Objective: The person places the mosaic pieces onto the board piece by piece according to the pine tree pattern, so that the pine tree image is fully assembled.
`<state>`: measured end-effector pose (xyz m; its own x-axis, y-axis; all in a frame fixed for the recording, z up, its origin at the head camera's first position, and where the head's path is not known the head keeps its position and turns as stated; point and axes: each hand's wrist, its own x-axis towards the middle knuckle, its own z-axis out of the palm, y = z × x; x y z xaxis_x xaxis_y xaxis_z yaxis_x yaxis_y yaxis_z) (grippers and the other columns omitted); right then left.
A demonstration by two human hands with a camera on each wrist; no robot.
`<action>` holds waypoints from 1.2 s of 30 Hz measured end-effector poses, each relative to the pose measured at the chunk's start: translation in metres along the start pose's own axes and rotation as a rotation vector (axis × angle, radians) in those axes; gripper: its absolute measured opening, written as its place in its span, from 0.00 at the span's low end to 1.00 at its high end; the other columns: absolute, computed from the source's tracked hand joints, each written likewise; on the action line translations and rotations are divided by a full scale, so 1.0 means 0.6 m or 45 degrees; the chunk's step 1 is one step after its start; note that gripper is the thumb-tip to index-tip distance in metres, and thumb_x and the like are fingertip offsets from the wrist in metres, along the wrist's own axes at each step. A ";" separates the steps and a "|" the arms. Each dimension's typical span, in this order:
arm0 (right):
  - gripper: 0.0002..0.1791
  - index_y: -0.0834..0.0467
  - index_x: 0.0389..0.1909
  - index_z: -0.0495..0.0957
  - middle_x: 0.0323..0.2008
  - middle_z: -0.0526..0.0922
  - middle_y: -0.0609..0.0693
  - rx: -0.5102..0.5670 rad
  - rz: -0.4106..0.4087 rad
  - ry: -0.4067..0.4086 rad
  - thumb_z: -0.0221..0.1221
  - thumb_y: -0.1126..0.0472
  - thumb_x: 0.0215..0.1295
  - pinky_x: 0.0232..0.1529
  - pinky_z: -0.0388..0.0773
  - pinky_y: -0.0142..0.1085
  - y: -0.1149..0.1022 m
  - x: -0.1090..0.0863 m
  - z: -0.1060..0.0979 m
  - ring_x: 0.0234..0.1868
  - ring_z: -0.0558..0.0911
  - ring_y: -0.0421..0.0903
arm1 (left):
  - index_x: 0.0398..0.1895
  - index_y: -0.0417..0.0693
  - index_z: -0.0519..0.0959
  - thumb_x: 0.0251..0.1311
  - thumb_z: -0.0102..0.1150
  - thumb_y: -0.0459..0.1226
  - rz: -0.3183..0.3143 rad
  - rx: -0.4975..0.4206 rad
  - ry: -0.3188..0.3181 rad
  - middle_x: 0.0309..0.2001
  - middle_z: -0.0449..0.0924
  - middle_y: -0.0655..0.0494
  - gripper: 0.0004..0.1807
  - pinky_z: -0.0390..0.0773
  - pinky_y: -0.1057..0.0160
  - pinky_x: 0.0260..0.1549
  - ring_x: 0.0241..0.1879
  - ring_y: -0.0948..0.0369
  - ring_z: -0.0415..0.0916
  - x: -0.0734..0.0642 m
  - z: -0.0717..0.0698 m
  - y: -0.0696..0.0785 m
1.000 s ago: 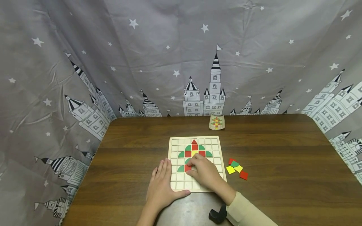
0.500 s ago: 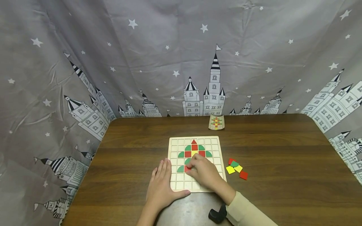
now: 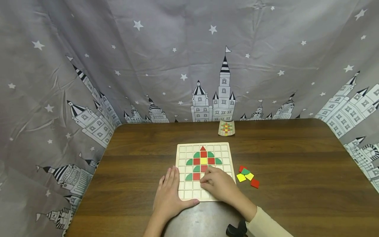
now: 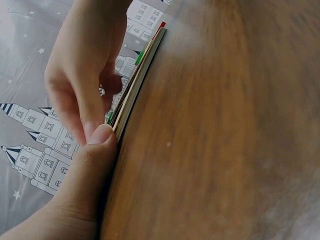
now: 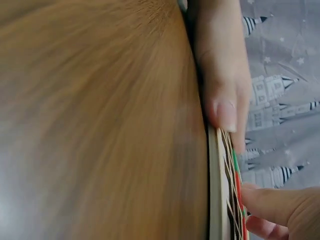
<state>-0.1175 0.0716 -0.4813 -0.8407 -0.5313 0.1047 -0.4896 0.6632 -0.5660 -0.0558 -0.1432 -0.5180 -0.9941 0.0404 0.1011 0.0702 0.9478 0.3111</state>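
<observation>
My left hand [image 3: 169, 194] lies on the left edge of a pale wooden grid board [image 3: 185, 194], fingers together and thumb along the near edge. On the board, red, green and yellow pieces form a tree-like pattern, with a red triangle [image 3: 202, 148] at its top and a yellow square [image 3: 203, 161] below. My right hand [image 3: 222, 185] is over the board's lower right, fingers bent, fingertips beside a lower red square [image 3: 196, 176]. In the right wrist view its thumb [image 5: 270, 202] is at the pieces' edge. Whether anything sits between its fingertips is hidden.
Loose red, yellow and green pieces [image 3: 249, 176] lie right of the board. A small curved pattern card [image 3: 226, 128] stands at the back edge of the brown table [image 3: 142, 158]. A grey castle-print curtain [image 3: 165, 42] hangs behind.
My right hand has shifted right and slightly toward me, uncovering a red square under the yellow square and more of the lower red square. My left hand has stayed put.
</observation>
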 end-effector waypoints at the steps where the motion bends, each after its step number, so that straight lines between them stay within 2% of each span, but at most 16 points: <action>1: 0.06 0.48 0.36 0.90 0.32 0.77 0.36 0.001 0.016 0.008 0.69 0.55 0.59 0.29 0.70 0.26 0.004 -0.006 -0.006 0.31 0.73 0.34 | 0.78 0.39 0.51 0.32 0.51 0.85 0.000 0.001 0.003 0.79 0.49 0.46 0.77 0.53 0.46 0.74 0.79 0.50 0.47 0.000 0.000 0.000; 9: 0.16 0.48 0.47 0.86 0.38 0.80 0.38 -0.044 0.195 0.109 0.71 0.55 0.57 0.33 0.70 0.30 0.071 -0.060 -0.063 0.37 0.73 0.38 | 0.79 0.41 0.50 0.30 0.50 0.85 -0.028 -0.012 -0.032 0.80 0.48 0.47 0.78 0.52 0.47 0.75 0.79 0.50 0.46 0.001 0.000 -0.001; 13: 0.19 0.50 0.50 0.85 0.41 0.81 0.41 -0.102 0.203 0.142 0.72 0.56 0.56 0.37 0.69 0.33 0.107 -0.084 -0.086 0.40 0.71 0.40 | 0.79 0.41 0.49 0.30 0.51 0.85 -0.031 -0.005 -0.038 0.80 0.47 0.47 0.78 0.52 0.47 0.75 0.80 0.50 0.45 0.001 -0.002 -0.002; 17: 0.19 0.51 0.50 0.86 0.41 0.80 0.43 -0.133 0.189 0.156 0.72 0.56 0.56 0.34 0.67 0.31 0.131 -0.100 -0.098 0.40 0.70 0.42 | 0.79 0.41 0.49 0.30 0.52 0.85 -0.035 -0.016 -0.044 0.80 0.47 0.47 0.78 0.51 0.46 0.75 0.80 0.50 0.45 0.002 -0.004 -0.002; 23: 0.15 0.49 0.46 0.87 0.41 0.80 0.43 -0.158 0.165 0.165 0.72 0.56 0.56 0.33 0.66 0.29 0.140 -0.107 -0.103 0.40 0.69 0.42 | 0.79 0.43 0.47 0.30 0.51 0.85 -0.049 -0.026 -0.068 0.80 0.45 0.49 0.78 0.50 0.47 0.75 0.80 0.51 0.43 0.002 -0.004 0.000; 28: 0.12 0.46 0.42 0.88 0.37 0.77 0.39 -0.174 0.160 0.179 0.72 0.55 0.55 0.33 0.66 0.30 0.142 -0.104 -0.105 0.39 0.69 0.40 | 0.80 0.43 0.45 0.30 0.51 0.85 -0.051 -0.027 -0.080 0.81 0.43 0.49 0.79 0.49 0.47 0.76 0.80 0.52 0.41 0.003 -0.003 0.000; 36: 0.16 0.45 0.44 0.86 0.40 0.78 0.40 -0.269 0.136 0.113 0.74 0.52 0.52 0.31 0.64 0.30 0.144 -0.097 -0.110 0.36 0.67 0.40 | 0.80 0.43 0.44 0.30 0.51 0.85 -0.049 -0.031 -0.086 0.81 0.43 0.50 0.79 0.49 0.48 0.76 0.80 0.52 0.42 0.003 -0.002 0.000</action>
<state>-0.1262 0.1947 -0.4823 -0.9026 -0.4102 0.1306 -0.4269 0.8135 -0.3949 -0.0575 -0.1435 -0.5167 -0.9994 0.0260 0.0245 0.0327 0.9410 0.3368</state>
